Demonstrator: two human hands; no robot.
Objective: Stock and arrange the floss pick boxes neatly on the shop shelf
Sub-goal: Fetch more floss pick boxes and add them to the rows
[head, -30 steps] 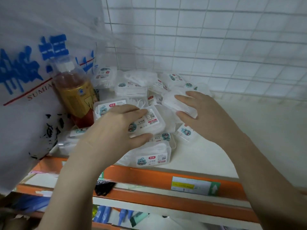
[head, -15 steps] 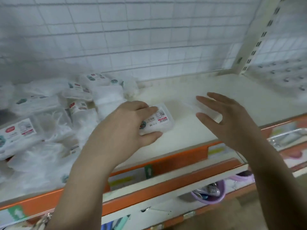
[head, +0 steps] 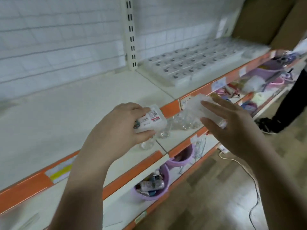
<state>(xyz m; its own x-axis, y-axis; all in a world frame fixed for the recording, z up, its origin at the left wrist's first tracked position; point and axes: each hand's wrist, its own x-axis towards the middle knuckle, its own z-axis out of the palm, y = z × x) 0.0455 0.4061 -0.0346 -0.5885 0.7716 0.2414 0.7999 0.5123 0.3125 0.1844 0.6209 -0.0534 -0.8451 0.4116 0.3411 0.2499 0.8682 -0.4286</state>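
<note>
My left hand (head: 119, 128) grips a clear floss pick box (head: 150, 121) with a red-and-white label, held above the front edge of the cream shelf (head: 69, 113). My right hand (head: 232, 128) pinches a second translucent floss pick box (head: 201, 107) between its fingers and thumb, just past the shelf's orange front strip (head: 169, 109). Farther right on the adjoining shelf section, several floss pick boxes (head: 191, 63) lie in neat rows. The motion blurs both held boxes.
A slotted upright post (head: 131, 34) divides the two shelf sections. Lower shelves hold purple baskets (head: 150, 186) of small goods and clear round items (head: 182, 122). A person's dark trouser leg and shoe (head: 289, 103) stand at the right. A cable (head: 249, 176) runs over the wooden floor.
The view has swung right, away from the loose pile of boxes. Both hands have carried their boxes rightward, out over the shelf's front edge; the arranged rows have come into view.
</note>
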